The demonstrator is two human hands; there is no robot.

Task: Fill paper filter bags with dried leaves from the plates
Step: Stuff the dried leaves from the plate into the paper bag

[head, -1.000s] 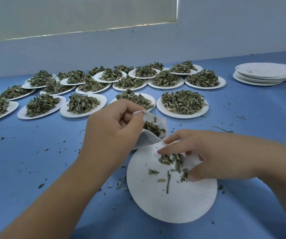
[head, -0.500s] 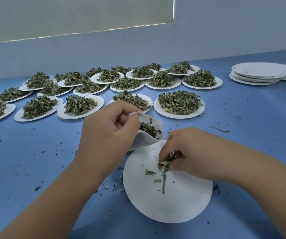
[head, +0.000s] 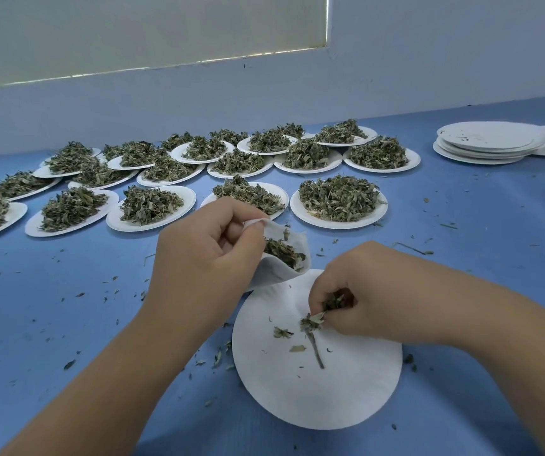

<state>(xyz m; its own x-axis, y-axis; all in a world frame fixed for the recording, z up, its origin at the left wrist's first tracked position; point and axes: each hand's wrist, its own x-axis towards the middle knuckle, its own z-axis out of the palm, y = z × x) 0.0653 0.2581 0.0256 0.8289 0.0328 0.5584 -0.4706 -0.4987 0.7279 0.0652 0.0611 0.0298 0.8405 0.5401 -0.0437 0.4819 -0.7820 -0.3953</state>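
Fingers (head: 235, 225), left, pinch filter bag (head: 274, 279), mouth toward right hand (head: 368, 291) gripping dried leaves (head: 312, 322).

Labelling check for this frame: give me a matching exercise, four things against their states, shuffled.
Things:
1 bag
2 near plate
3 plate stack
4 right hand

States:
A at far right
B pinches leaves
C held by left hand, part filled
D nearly bare

Pairs: 1-C, 2-D, 3-A, 4-B

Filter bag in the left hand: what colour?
White filter bag, best seen in the head view.
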